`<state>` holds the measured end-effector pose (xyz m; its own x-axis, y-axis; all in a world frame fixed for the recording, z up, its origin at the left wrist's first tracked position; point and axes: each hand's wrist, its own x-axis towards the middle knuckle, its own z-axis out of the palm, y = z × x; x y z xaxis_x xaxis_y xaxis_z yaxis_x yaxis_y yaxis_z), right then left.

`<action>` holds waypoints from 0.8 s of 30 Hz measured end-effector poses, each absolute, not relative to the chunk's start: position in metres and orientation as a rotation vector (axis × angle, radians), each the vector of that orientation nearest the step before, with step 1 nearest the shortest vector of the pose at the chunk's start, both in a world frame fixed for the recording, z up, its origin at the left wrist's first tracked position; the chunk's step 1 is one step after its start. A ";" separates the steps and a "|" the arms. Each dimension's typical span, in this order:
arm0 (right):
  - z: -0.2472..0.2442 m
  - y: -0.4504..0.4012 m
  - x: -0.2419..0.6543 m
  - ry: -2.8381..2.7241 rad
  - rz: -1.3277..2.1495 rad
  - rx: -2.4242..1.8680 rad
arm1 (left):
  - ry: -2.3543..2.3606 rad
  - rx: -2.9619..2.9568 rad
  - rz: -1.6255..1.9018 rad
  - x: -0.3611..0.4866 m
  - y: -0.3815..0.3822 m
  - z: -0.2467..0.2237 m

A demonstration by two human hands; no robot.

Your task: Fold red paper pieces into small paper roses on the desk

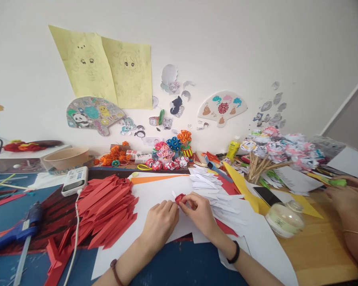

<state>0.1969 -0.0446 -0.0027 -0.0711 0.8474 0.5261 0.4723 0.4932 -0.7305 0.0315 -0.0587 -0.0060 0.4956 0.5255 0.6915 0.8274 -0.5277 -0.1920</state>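
A small rolled paper flower (179,198), red with a bit of white paper sticking out, is between my hands above white sheets. Thumb and fingertips of my right hand (199,212) pinch its right side. My left hand (160,221) is closed, its fingers curled against the left side; their tips are partly hidden. To the left lies a big pile of red paper strips (110,208). White paper strips (210,190) are fanned out just beyond and to the right of my right hand. Under both hands spreads white paper (149,194).
On the left are a blue glue gun (26,226) and a white power bank (74,181) with a cable. Rightward stand a clear jar (285,218), a black phone (267,196) and bunched paper flowers (274,149). Another person's hands (347,196) hold something green at far right.
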 end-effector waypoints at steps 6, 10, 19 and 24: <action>-0.003 -0.044 0.200 -1.720 0.513 -1.091 | -1.161 -2.240 -0.863 0.030 -0.058 -0.006; -0.003 -0.044 0.201 -1.728 0.529 -1.073 | -1.193 -2.256 -0.892 0.028 -0.057 -0.007; -0.003 -0.044 0.202 -1.736 0.580 -1.073 | -1.224 -2.279 -0.881 0.027 -0.057 -0.007; -0.002 -0.043 0.203 -1.722 0.565 -1.082 | -1.250 -2.296 -0.867 0.026 -0.055 -0.006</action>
<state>0.2029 -0.0426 -0.0019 -0.1164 0.8628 0.4920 0.4042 0.4936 -0.7700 0.0259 -0.0551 -0.0064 0.4127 0.6100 0.6765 0.8475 -0.5293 -0.0397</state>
